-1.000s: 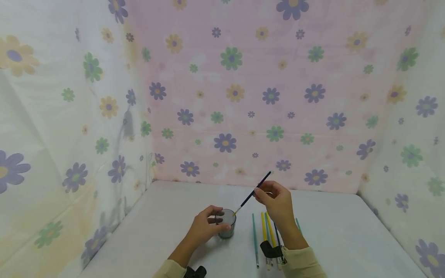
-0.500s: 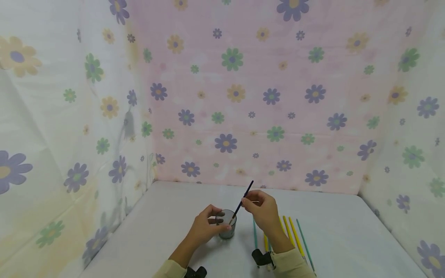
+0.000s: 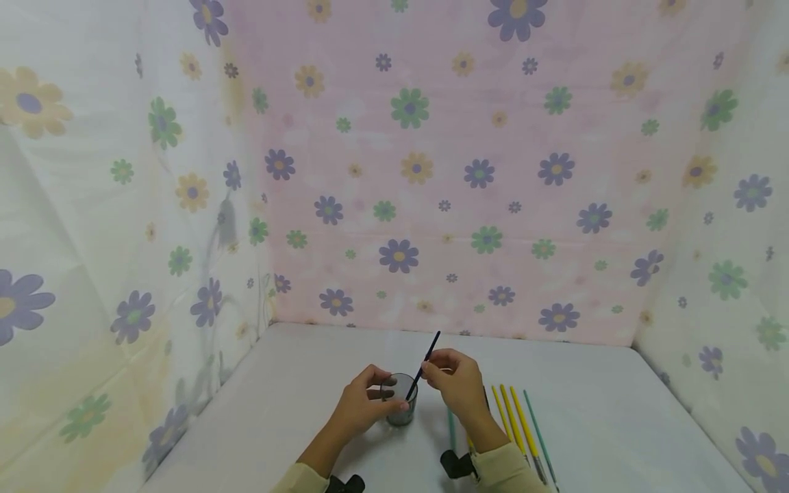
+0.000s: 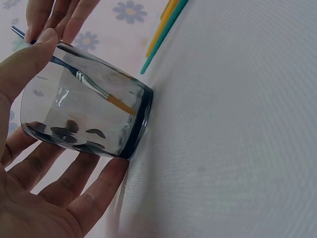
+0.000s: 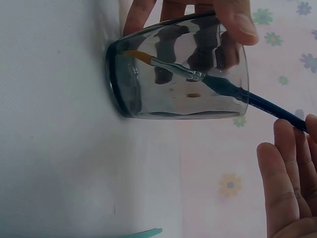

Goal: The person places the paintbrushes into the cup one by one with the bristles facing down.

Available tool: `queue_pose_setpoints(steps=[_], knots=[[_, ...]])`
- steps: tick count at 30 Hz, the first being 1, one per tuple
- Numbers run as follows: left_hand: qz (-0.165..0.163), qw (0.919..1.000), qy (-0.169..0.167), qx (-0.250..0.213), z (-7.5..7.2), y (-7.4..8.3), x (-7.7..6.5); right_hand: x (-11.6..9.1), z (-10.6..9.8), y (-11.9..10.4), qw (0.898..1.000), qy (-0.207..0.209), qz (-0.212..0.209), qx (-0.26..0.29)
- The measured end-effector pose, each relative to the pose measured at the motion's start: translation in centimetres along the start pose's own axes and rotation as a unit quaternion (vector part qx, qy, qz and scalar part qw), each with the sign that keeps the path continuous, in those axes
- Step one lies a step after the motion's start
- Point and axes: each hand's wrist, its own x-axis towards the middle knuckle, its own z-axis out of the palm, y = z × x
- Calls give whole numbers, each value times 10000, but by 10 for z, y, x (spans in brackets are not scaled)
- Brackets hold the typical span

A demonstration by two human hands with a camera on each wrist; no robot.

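A smoky clear glass cup stands upright on the white table, and my left hand grips it from the left, thumb in front and fingers round the far side. Inside it, bristles down, is a dark blue paintbrush with a silver ferrule and orange-brown bristles, its tip close to the thick glass bottom. My right hand pinches the brush's handle above the rim with thumb and fingertips. In the left wrist view the handle passes under my left thumb at the rim.
Right of the cup lie several paintbrushes, among them yellow ones and a teal one; my right forearm covers part of them. Flower-printed cloth walls off the back and both sides of the white table.
My right hand has moved left and down, carrying the dark blue brush from over the rim into the cup, bristles first. My left hand stays on the cup.
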Motion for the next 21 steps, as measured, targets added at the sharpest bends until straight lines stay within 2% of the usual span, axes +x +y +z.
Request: queue_pose_setpoints(steps=[21], knots=[[-67, 9999, 60, 78, 1, 3, 0, 0, -1, 7, 9987, 64, 8, -499]])
